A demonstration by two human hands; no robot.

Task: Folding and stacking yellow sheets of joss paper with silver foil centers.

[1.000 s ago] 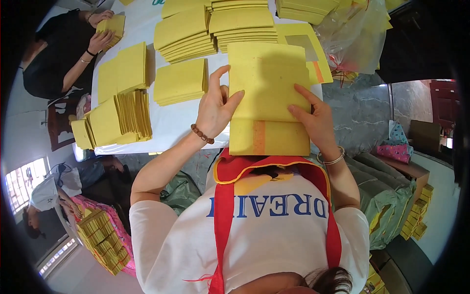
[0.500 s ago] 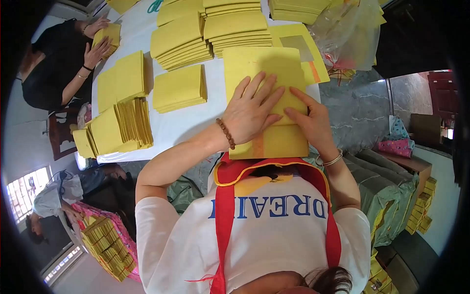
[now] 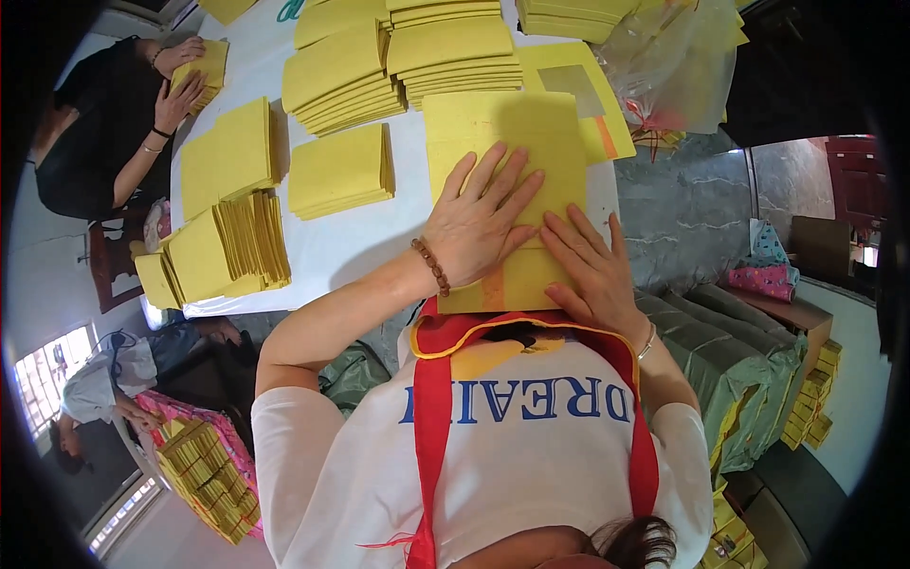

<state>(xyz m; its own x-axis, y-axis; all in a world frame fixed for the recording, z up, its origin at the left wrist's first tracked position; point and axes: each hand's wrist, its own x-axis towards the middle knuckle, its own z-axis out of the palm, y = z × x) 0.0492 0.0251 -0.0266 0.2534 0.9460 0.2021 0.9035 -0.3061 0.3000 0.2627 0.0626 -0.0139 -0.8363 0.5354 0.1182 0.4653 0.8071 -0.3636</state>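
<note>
Both palms lie flat on a rectangular yellow paper piece with an orange stripe [image 3: 517, 121], which sits mid-frame, its lower end just by a red apron with yellow trim [image 3: 474, 332]. The left hand [image 3: 479, 220] covers its middle, fingers spread wide and pointing toward the top of the frame, the paper beneath them. The right hand [image 3: 592, 270] rests over the lower right side, fingers fanned a little apart, the outermost one reaching past the paper's right edge; its thumb lies apart, lower down. Nothing is pinched by either.

I count one brown beaded bracelet [image 3: 431, 266] on the left wrist and one pale smooth bangle [image 3: 647, 341] on the right. Above the paper, two layered yellow paper stacks stand side by side, a left one [image 3: 341, 81] and a right one [image 3: 453, 59]; a lower, neat-edged pile [image 3: 339, 171] lies left of the hands on the smooth white-covered table [image 3: 318, 256]. One flat yellow sheet with a grey panel [image 3: 607, 114] shows at upper right, beside a crinkled clear plastic bag [image 3: 678, 76]. At upper left, a co-worker's two hands [image 3: 180, 81] touch a small yellow bundle [image 3: 210, 64].
</note>
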